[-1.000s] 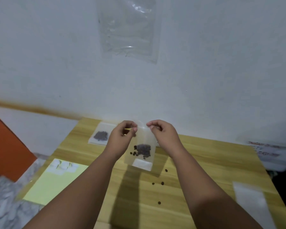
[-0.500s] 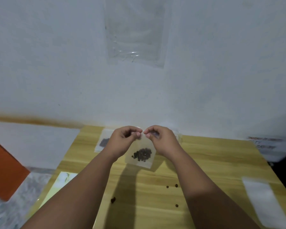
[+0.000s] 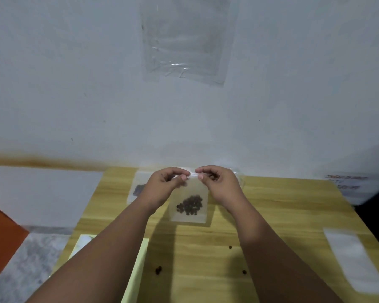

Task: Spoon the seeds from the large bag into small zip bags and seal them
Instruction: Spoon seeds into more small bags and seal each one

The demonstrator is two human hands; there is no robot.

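A small clear zip bag (image 3: pixel 189 194) with a clump of dark seeds (image 3: pixel 190 205) in its lower part hangs just above the wooden table (image 3: pixel 282 213). My left hand (image 3: pixel 165 185) pinches the bag's top strip from the left. My right hand (image 3: pixel 219 182) pinches the same strip from the right, thumbs close together at the middle. Another small bag with seeds (image 3: pixel 138 189) lies flat behind my left hand, partly hidden. Three loose seeds (image 3: pixel 158 270) lie on the table near me.
A yellow-green sheet (image 3: pixel 138 265) lies at the table's left front. A white strip (image 3: pixel 354 259) rests near the right edge. A clear plastic sleeve (image 3: pixel 184 40) hangs on the wall. An orange panel (image 3: pixel 0 237) stands on the floor at left.
My two hands have come together along the bag's top strip, and the bag now hangs straight with the seeds gathered low. The camera view has tilted upward.
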